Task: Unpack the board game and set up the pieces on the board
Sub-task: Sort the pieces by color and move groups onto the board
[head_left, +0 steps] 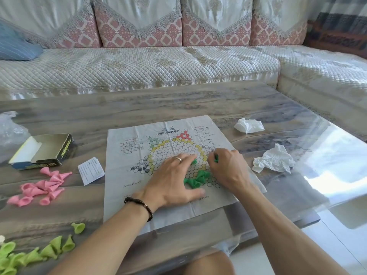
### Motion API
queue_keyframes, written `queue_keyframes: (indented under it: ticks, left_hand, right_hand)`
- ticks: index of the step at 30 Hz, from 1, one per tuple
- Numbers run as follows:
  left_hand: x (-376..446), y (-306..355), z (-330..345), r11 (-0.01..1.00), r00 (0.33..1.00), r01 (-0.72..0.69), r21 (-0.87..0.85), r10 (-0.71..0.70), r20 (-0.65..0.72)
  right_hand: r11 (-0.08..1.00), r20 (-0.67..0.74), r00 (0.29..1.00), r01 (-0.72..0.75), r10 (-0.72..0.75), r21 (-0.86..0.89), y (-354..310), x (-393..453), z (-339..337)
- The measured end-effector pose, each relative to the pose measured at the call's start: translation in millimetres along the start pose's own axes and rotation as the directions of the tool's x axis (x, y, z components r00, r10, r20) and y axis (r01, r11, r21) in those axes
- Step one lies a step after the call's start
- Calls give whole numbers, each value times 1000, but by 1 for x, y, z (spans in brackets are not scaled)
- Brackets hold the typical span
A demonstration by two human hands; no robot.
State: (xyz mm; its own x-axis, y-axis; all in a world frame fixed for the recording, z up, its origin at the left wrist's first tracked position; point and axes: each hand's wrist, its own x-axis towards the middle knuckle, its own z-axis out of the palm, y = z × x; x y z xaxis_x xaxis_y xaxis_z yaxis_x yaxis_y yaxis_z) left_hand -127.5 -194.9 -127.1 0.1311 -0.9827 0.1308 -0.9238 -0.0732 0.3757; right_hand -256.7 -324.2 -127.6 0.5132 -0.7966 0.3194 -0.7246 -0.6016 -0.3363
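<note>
On the tabletop, head view: a paper game board (139,175) lies unfolded flat on the tabletop (198,100), printed with a hexagon-cell star.
Left hand: left hand (174,179) lies palm down on the board, fingers straight and spread, a ring on one finger, a bead bracelet at the wrist; grip released, fingertips touching a dark green piece.
Right hand: right hand (226,167) is over the board's right part, its grip pinching one dark green piece (216,158).
Dark green pieces: dark green pieces (195,179) lie tipped in a small cluster on the board between the two hands.
Pink pieces: pink pieces (43,186) lie heaped left of the board.
Light green pieces: light green pieces (35,253) lie scattered at the near left.
Box: open game box (42,150) sits left, beyond the pink heap.
Leaflet: folded leaflet (91,170) lies just beside the board's left edge.
Crumpled tissues: crumpled tissues (275,158) lie right of the board.
</note>
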Motion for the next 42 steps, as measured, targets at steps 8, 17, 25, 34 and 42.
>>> queue_keyframes:
  ticks: [8,17,25,34,42]
  left_hand:
    - [8,-3,4,984,981,-43,174,9,194]
    - [22,10,10,987,993,58,-148,-42,111]
    - [36,29,25,994,998,-4,-111,11,61]
    - [37,36,31,991,994,-105,-89,103,-26]
    - [18,28,17,988,987,-76,-136,54,-152]
  right_hand:
    - [989,10,1000,-18,17,150,-7,-6,3]
    - [790,115,955,-290,272,540,10,-4,-11]
    - [702,188,936,-348,297,622,23,-9,-13]
    - [651,153,924,-357,350,670,29,-14,-14]
    - [894,-22,975,-193,220,404,24,-26,-17]
